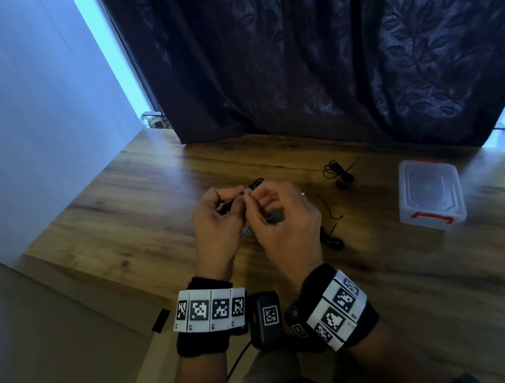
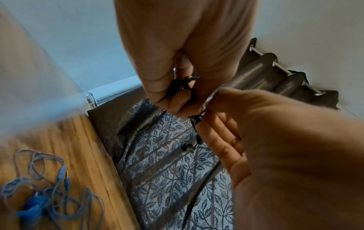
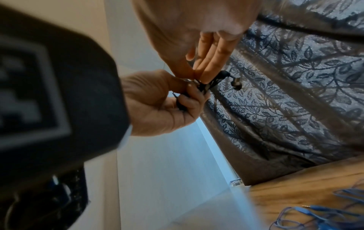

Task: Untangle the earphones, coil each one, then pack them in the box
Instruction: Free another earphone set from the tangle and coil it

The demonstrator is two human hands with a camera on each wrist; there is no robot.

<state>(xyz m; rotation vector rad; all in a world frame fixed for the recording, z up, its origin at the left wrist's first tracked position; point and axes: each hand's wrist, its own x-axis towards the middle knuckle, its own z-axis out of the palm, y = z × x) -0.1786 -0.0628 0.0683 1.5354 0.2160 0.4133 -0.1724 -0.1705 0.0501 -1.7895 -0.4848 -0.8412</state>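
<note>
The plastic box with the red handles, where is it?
In the head view the plastic box sits lid-on at the table's right side, right of the hands.

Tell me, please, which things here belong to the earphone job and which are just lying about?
Job: black earphones held by left hand and right hand; blue earphones; loose black earphones; clear box.
Lying about: curtain; small black object.

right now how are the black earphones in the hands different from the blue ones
The black earphones are lifted off the table, pinched between the left hand and the right hand; the blue earphones lie untouched on the wooden table. The black cord is gathered tight at the fingers; the blue cord sprawls in loose loops. Both are wired, and neither is in the box.
</note>
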